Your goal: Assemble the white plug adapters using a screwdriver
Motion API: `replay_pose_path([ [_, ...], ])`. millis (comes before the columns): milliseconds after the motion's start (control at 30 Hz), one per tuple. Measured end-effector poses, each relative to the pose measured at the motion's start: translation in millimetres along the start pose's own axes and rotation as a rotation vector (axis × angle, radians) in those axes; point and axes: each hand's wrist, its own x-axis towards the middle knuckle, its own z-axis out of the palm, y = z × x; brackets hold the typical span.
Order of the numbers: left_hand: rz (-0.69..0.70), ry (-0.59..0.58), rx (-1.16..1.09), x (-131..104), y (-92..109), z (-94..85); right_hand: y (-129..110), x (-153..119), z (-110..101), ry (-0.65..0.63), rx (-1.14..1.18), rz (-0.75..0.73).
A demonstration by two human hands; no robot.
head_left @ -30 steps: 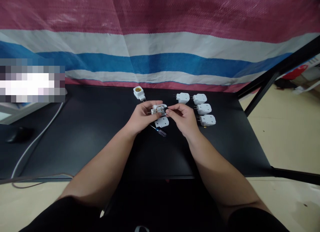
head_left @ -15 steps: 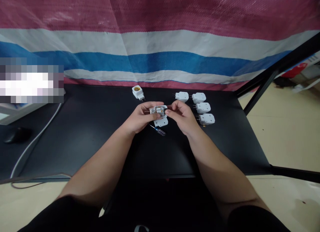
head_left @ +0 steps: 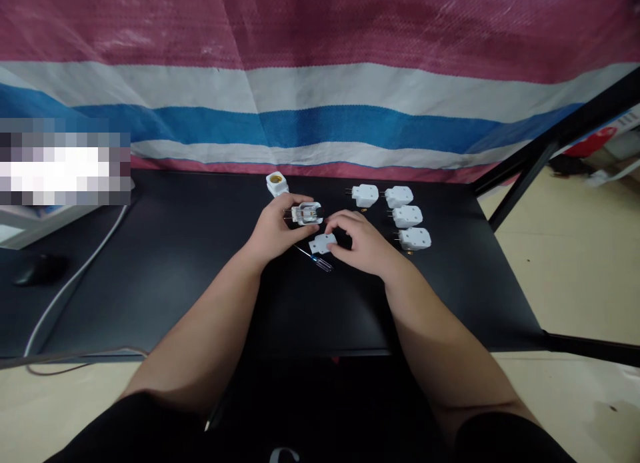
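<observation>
My left hand [head_left: 274,231] grips an uncovered white plug housing [head_left: 307,214], its metal contacts showing inside and its pins pointing left. Just below it, a flat white cover with small holes [head_left: 321,244] lies on the table. My right hand [head_left: 361,240] has its thumb and forefinger at the right edge of this cover, pinching it; the other fingers are curled. A small screwdriver with a clear handle [head_left: 321,263] rests beneath the cover, its tip toward my left hand. Behind my left hand stands a white plug-in lamp socket with a brass-coloured inside [head_left: 277,180], partly hidden.
Several closed white plug adapters [head_left: 407,216] lie at the right of the black table [head_left: 175,250], with small brass-coloured pieces [head_left: 364,210] near them. A black mouse [head_left: 37,270] and a pale cable [head_left: 75,276] are on the left. A striped sheet [head_left: 320,126] hangs behind.
My right hand has left the plug housing and come down to the white cover. My left hand has moved slightly left and up with the housing.
</observation>
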Motion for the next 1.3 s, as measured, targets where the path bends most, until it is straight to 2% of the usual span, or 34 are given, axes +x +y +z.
replay_pose_path([
  [100, -0.026, 0.019, 0.011, 0.8, -4.2, -4.1, 2.4, -1.9, -1.0, -0.11, -0.094, -0.026],
  [167, -0.043, 0.021, 0.018, 1.0, -7.3, -5.2, 3.2, -2.1, -2.1, -0.1, -0.12, 0.003],
  [267, -0.069, 0.002, 0.063, 1.1, -10.4, -5.6, 2.3, -2.3, -8.9, 0.016, -0.076, 0.045],
  [400, -0.113, -0.057, 0.082, 0.3, -9.1, -2.5, 0.6, -2.2, -17.2, 0.217, 0.059, -0.037],
  [533, -0.12, -0.11, 0.078, -1.8, -7.1, 6.1, 0.4, -0.2, -10.6, 0.278, 0.055, -0.083],
  [667, -0.076, -0.149, 0.219, -3.0, -7.2, 13.7, 1.6, 2.6, 4.2, 0.228, 0.012, -0.085],
  [800, -0.038, -0.149, 0.233, -2.3, -7.0, 16.0, 4.3, 4.1, 13.5, 0.175, -0.045, -0.09],
  [1300, -0.044, -0.161, 0.232, -2.7, -2.8, 17.4, 3.0, 3.0, 13.4, 0.21, -0.017, -0.104],
])
